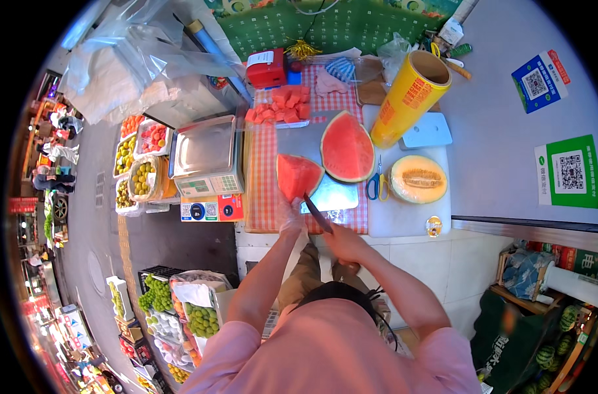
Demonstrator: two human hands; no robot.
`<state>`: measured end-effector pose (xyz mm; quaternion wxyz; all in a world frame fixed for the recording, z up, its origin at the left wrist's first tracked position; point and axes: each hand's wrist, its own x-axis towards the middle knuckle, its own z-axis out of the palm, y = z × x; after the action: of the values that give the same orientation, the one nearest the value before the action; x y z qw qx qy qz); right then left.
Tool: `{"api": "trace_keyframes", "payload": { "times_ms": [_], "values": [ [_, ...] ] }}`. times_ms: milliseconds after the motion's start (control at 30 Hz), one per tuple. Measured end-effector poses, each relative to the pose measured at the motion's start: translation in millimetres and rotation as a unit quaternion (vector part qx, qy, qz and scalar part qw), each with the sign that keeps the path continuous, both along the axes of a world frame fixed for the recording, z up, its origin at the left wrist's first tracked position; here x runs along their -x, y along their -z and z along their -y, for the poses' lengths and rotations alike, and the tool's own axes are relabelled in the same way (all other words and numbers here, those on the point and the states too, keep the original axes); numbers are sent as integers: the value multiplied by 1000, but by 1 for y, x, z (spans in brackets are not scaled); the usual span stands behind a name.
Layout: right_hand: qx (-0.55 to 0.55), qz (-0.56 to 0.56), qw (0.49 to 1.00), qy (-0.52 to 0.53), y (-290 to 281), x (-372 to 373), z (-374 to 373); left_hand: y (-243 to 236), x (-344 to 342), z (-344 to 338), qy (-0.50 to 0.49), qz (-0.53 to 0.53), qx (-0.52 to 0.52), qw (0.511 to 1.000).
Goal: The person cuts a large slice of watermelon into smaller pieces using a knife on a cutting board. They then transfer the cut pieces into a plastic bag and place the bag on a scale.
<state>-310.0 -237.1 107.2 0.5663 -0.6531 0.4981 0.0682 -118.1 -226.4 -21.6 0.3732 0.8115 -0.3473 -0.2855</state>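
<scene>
On my feed, the left hand (pixel 291 217), in a clear plastic glove, presses against the near end of a red-fleshed watermelon wedge (pixel 298 176). The glove blurs its fingers, so I cannot tell how tightly they close. The wedge lies left of middle on the tabletop with a red-and-white checked cloth (pixel 262 209), narrowing toward the near edge, its tip hidden by that hand. The bare right hand (pixel 345 243) is clenched around a dark-bladed knife (pixel 319 215), whose handle disappears inside the fist. The blade slants from the near edge toward the far left corner; its point meets the wedge, but I can't make out how deep. Just right of the wedge, a larger green-rinded watermelon piece (pixel 347 146) has its long axis running from far edge to near edge.
</scene>
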Motion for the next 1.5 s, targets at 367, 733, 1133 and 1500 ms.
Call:
{"api": "trace_keyframes", "payload": {
  "times_ms": [367, 733, 1133, 1500],
  "values": [
    [199, 113, 969, 94, 45, 12, 65, 55, -19, -7, 15, -94, 145, 985],
    [86, 120, 983, 109, 59, 9, 64, -21, 5, 0, -11, -129, 43, 991],
    [-127, 188, 964, 138, 97, -6, 12, -43, 8, 5, 11, -116, 23, 993],
    [-173, 199, 957, 122, 64, -14, 26, -15, -42, 0, -61, -639, 136, 755]
  ]
}}
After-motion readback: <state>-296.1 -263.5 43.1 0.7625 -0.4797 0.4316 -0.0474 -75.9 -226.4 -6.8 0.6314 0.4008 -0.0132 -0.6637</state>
